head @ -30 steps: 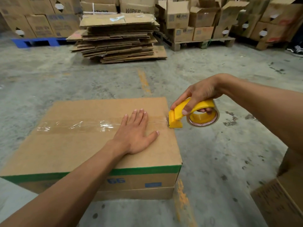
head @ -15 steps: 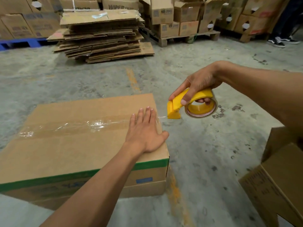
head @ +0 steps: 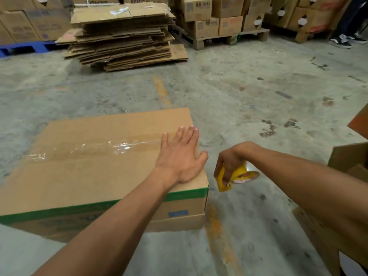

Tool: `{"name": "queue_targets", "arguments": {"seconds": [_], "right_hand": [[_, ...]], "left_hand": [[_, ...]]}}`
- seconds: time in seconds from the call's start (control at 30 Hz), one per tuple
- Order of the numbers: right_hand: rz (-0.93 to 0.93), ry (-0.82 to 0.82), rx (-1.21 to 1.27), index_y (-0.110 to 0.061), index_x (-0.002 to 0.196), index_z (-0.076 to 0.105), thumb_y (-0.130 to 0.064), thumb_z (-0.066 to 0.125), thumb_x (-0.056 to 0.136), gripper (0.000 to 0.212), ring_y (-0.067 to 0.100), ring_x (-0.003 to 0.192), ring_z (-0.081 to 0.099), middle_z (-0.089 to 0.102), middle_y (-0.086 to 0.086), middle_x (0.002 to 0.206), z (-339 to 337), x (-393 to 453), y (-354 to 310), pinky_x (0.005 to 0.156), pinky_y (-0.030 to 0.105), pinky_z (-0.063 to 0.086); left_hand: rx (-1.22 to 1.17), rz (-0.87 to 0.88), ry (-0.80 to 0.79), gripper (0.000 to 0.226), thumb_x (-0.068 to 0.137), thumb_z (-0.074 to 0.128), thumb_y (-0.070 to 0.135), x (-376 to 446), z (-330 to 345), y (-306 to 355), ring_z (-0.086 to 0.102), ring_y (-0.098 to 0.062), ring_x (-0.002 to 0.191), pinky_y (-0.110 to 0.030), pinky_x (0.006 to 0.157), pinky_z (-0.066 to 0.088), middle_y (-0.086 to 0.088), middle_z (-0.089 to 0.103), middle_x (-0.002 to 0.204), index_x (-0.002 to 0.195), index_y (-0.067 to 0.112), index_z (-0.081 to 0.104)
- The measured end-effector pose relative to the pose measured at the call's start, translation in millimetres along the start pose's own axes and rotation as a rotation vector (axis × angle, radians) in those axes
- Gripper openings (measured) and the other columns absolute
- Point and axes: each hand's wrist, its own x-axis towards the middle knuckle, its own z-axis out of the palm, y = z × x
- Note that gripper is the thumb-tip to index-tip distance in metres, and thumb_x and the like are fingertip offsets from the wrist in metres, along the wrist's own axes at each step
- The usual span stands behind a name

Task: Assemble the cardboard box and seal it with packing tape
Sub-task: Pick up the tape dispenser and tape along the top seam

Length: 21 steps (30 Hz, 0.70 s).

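A closed cardboard box point(head: 85, 176) with a green stripe along its front edge lies on the concrete floor. A strip of clear tape point(head: 95, 149) runs across its top seam. My left hand point(head: 180, 156) lies flat with straight fingers on the box top at its right end, over the tape's end. My right hand point(head: 232, 162) grips a yellow tape dispenser point(head: 229, 179) with its roll, held low beside the box's right side, apart from the box.
A stack of flattened cardboard point(head: 123, 36) lies on the floor ahead. Pallets of boxes point(head: 219, 18) line the back wall. More cardboard boxes point(head: 342, 196) stand close at my right. A person's shoes point(head: 346, 39) show at the far right.
My right hand has pulled the dispenser off the box's right edge and lowered it beside the box. My left hand slid right along the tape to the box's end.
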Motion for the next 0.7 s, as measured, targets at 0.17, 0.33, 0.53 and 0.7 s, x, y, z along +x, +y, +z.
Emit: {"name": "queue_targets", "arguments": {"seconds": [0.17,0.33,0.53,0.7], "right_hand": [[-0.022,0.056,0.059,-0.043,0.129,0.061,-0.05,0.076,0.074,0.057,0.016,0.103,0.053,0.056,-0.008,0.116,-16.1,-5.3,6.4,0.084,0.027,0.042],[-0.022,0.144,0.217,-0.041,0.128,0.063,-0.048,0.076,0.076,0.054,0.014,0.103,0.053,0.054,-0.009,0.117,-25.2,-15.9,23.8,0.082,0.024,0.041],[-0.052,0.357,0.542,-0.035,0.125,0.067,-0.044,0.072,0.083,0.043,0.015,0.107,0.055,0.06,-0.007,0.121,-33.2,-34.3,37.6,0.088,0.025,0.043],[-0.06,0.531,0.69,-0.029,0.125,0.067,-0.04,0.073,0.084,0.044,0.015,0.098,0.058,0.064,-0.001,0.119,-47.9,-54.2,30.2,0.08,0.024,0.043]], "left_hand": [[0.026,0.173,-0.002,0.059,0.098,0.016,0.05,1.1,-16.8,-5.3,0.017,-0.021,0.148,-0.057,0.115,0.017,0.007,0.027,0.158,0.144,0.023,0.04],[0.123,0.271,-0.001,0.052,0.095,0.015,0.048,14.1,-18.3,-16.3,0.028,-0.022,0.141,-0.052,0.106,0.03,0.011,0.05,0.136,0.112,0.029,0.06],[0.152,0.329,0.057,0.056,0.095,0.019,0.046,19.4,-17.8,-14.3,0.031,-0.02,0.14,-0.047,0.109,0.027,0.009,0.061,0.127,0.11,0.024,0.068],[0.086,0.466,0.225,0.052,0.095,0.027,0.04,23.4,-14.3,-17.5,0.064,-0.024,0.098,-0.039,0.091,0.045,-0.002,0.072,0.089,0.082,0.015,0.071]]}}
